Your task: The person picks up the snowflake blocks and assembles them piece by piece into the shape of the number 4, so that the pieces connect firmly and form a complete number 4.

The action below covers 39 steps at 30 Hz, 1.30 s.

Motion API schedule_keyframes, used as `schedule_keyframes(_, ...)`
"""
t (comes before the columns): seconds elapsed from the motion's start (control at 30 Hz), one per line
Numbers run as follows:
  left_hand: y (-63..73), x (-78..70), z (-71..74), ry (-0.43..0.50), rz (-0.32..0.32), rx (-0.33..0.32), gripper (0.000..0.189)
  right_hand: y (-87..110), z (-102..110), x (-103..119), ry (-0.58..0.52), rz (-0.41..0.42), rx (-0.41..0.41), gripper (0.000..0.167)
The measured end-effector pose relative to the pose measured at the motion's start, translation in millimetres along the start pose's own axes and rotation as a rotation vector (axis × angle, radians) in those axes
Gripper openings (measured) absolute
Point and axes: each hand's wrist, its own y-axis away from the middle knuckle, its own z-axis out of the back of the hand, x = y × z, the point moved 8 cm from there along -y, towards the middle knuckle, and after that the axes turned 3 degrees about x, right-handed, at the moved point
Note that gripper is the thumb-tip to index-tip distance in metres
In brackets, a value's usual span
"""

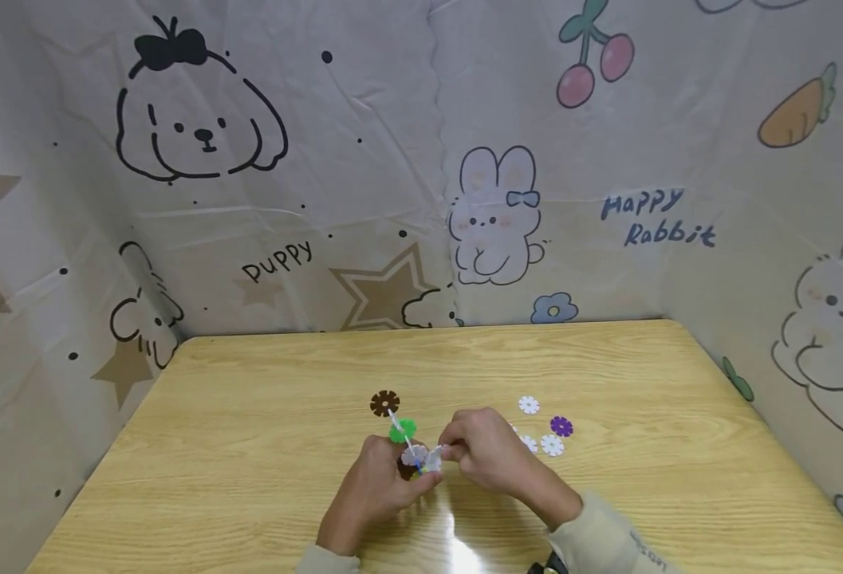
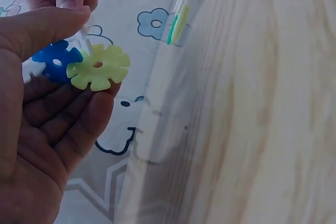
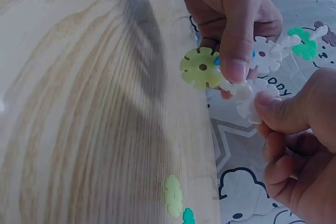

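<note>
The right sleeve [image 1: 596, 532] is pale cream, with dark lettering [image 1: 648, 552] along the forearm, too small to read in full. The left sleeve [image 1: 328, 561], mostly cut off by the head view's lower edge, is pale too; both hands are bare, with a short thumbnail [image 3: 238, 70] on the left.

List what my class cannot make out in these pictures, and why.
Blue disc, right wrist view: mostly behind the left grip.
White disc beside it, left wrist view: partly behind that grip.
Green piece, right wrist view: cut off by the bottom edge.
Right-sleeve lettering, head view: too small.
</note>
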Motion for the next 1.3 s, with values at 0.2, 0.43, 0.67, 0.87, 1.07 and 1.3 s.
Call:
schedule_keyframes(0.2, 0.3, 4.5, 1.4, -0.016, 0.024, -0.001, 0.016, -1.4, -2, -1, -0.030, -0.004, 0.017, 0.005)
schedule_keyframes(0.43, 0.8, 6.3, 2.6, -0.028, 0.051, 0.007, 0.021, -2.5, -4, -3, -0.055, -0.024, 0.050, 0.007)
schedule_keyframes(0.67, 2.1, 7.7, 4.7, -0.045, 0.063, -0.003, 0.027, -0.7, -4, -7, -0.107, -0.078, 0.099, 0.005)
schedule_keyframes(0.87, 3.2, 11.3, 8.8, -0.053, 0.098, -0.026, 0.031, 2.8, 1, -16, -0.158, -0.143, 0.100, 0.007)
schedule_keyframes(1.07, 4.3, 12.9, 11.8, -0.064, 0.124, -0.036, 0.033, 7.4, 4, -26, -0.158, -0.173, 0.098, 0.008)
schedule_keyframes(1.3, 4.1, 13.2, 12.8, -0.062, 0.129, -0.035, 0.031, 12.2, 3, -37, -0.123, -0.199, 0.083, 0.009)
